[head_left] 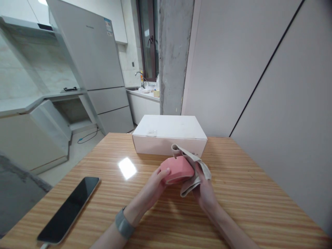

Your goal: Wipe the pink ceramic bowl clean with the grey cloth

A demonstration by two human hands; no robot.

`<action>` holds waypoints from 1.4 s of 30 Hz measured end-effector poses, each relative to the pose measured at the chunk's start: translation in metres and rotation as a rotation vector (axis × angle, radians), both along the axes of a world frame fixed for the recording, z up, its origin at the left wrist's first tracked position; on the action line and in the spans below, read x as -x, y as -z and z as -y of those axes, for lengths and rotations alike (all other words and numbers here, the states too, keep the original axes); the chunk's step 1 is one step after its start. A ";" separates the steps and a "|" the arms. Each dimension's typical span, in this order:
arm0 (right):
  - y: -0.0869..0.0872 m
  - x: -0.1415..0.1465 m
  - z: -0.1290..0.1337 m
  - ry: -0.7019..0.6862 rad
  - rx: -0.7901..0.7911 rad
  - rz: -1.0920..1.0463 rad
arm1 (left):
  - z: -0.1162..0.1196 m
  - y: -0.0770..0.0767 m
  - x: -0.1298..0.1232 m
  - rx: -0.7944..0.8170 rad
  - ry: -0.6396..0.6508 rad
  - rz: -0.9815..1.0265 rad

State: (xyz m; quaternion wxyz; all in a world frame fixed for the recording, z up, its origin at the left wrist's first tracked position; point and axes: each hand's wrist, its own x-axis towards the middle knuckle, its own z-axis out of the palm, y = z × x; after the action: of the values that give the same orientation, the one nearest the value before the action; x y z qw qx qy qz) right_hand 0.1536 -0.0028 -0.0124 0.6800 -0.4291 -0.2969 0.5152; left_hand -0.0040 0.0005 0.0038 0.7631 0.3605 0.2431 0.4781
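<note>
A pink faceted dish is tilted above the wooden table, in front of the white box. My left hand grips its left side, with the thumb on the pink surface; the other fingers are mostly hidden beneath. In my right hand is a beige cloth, bunched against the dish's right side. Part of the cloth sticks up over the dish's back edge and part hangs below it. The right fingers are partly covered by the cloth.
A closed white box lies at the table's back edge. On the wooden table, a black phone with a cable lies at the left. Beyond are a grey pillar, a fridge and a sink counter; a wall stands right.
</note>
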 end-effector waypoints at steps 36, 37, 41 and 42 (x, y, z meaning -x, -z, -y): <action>0.017 -0.026 -0.007 -0.066 -0.137 0.393 | 0.012 -0.007 0.007 0.366 0.469 -0.009; 0.019 -0.026 -0.008 -0.075 -0.163 0.411 | 0.011 -0.006 0.008 0.370 0.459 -0.003; 0.025 -0.032 -0.009 -0.084 -0.291 0.566 | 0.006 -0.011 0.012 0.368 0.433 0.031; 0.026 -0.033 -0.008 -0.085 -0.301 0.603 | 0.005 -0.013 0.014 0.369 0.423 0.046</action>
State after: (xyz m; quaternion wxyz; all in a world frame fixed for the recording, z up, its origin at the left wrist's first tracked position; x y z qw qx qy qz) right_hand 0.1871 0.0056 -0.0380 0.5952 -0.4444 -0.5748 0.3433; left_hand -0.0180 -0.0041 0.0166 0.9039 0.2471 0.2283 0.2640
